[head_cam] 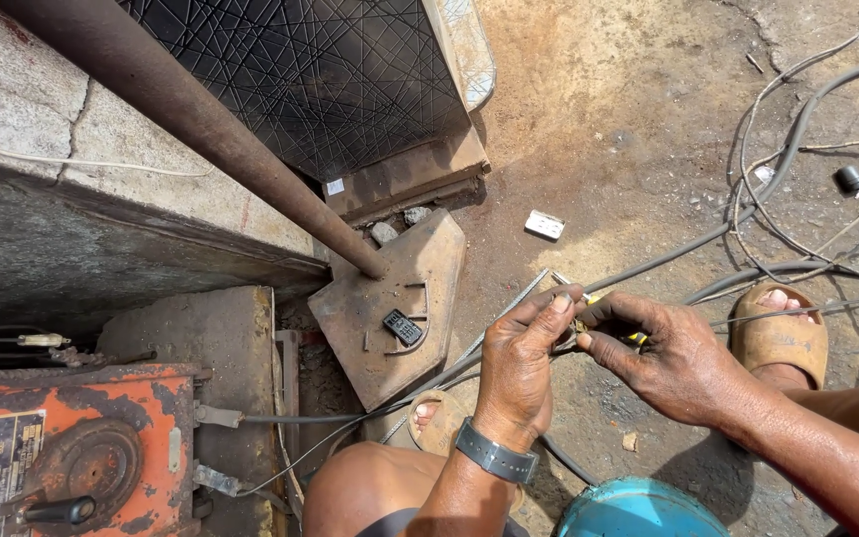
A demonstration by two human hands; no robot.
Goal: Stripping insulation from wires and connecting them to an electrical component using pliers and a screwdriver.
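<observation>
Both hands, left hand (517,350) and right hand (660,356), pinch one small metal piece (579,324) between them; two sandals (779,334) show.

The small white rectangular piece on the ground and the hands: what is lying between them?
In the head view, between the white piece and the hands there is bare dirt ground, then a thin metal strip and a grey cable.
</observation>
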